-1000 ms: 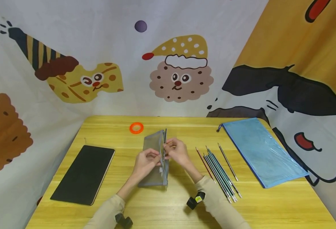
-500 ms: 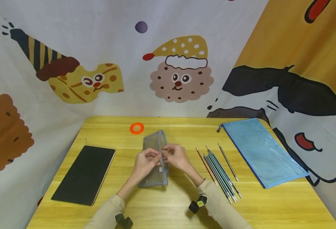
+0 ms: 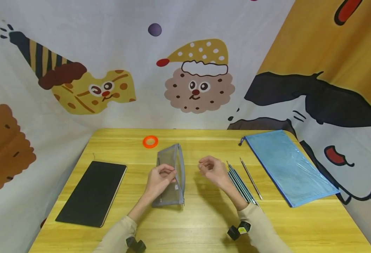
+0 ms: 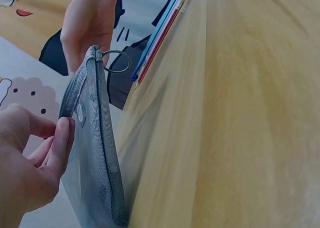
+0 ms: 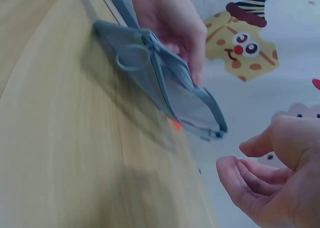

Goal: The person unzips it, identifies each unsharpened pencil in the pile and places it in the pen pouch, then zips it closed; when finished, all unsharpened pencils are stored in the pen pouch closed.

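Note:
A grey mesh zip pencil pouch (image 3: pixel 169 189) stands on its long side on the table, its zipped mouth parted and facing right. My left hand (image 3: pixel 160 180) pinches the near rim of that mouth between thumb and fingers. A dark thin stick shape shows through the mesh at the pouch's left end. A metal ring (image 4: pixel 117 61) hangs from the zip end in the left wrist view. To the right of the pouch, my right hand (image 3: pixel 215 171) is raised over the table with loosely bent fingers, holding nothing. Several teal and dark pencils (image 3: pixel 240 182) lie partly under the right forearm.
One pencil (image 3: pixel 251 178) lies apart, right of the pile. A red pencil (image 4: pixel 159 42) shows in the left wrist view. A black notebook (image 3: pixel 92 193) lies at left, an orange ring (image 3: pixel 144 144) at the back. A blue zip folder (image 3: pixel 294 168) lies at right.
A second ago the right hand held a dark pencil at the pouch mouth; the pencil went inside. The right hand then let go and moved right, toward the pencils. The left hand kept its grip.

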{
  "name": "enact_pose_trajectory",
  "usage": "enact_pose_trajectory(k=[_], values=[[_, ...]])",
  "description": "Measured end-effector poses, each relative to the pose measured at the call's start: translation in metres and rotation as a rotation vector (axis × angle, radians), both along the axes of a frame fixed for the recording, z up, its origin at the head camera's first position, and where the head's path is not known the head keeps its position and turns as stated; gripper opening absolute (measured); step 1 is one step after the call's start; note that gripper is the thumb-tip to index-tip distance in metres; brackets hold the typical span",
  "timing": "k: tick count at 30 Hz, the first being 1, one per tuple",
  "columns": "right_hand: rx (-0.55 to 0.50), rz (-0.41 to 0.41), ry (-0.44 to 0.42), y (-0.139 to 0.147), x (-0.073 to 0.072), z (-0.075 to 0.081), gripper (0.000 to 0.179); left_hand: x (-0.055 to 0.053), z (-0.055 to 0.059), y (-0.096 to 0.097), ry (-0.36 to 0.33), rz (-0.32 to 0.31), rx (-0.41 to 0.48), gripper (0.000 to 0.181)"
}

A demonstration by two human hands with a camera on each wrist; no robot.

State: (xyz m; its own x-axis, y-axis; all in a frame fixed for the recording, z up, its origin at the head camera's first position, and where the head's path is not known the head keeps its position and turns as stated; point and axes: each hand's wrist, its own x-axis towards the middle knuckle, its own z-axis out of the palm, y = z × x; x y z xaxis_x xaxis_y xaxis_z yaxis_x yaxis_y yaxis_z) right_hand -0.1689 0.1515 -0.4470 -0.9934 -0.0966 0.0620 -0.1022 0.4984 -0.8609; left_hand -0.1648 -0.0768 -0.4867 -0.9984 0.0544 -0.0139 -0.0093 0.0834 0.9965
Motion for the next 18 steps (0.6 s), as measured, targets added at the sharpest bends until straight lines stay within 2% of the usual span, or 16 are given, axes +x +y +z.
enact_pose_trajectory(k=[11,13,18], values=[[0.131,-0.1,0.104,0.046,0.006,0.0,0.021,0.002,0.0,-0.005,0.004,-0.018,-0.02,0.013],[0.15,-0.117,0.104,0.054,0.007,-0.001,0.024,0.002,-0.001,-0.005,-0.001,-0.021,-0.025,0.012],[0.157,-0.168,0.024,0.076,0.008,-0.006,0.027,0.001,-0.001,-0.007,-0.006,-0.025,-0.023,0.012]])
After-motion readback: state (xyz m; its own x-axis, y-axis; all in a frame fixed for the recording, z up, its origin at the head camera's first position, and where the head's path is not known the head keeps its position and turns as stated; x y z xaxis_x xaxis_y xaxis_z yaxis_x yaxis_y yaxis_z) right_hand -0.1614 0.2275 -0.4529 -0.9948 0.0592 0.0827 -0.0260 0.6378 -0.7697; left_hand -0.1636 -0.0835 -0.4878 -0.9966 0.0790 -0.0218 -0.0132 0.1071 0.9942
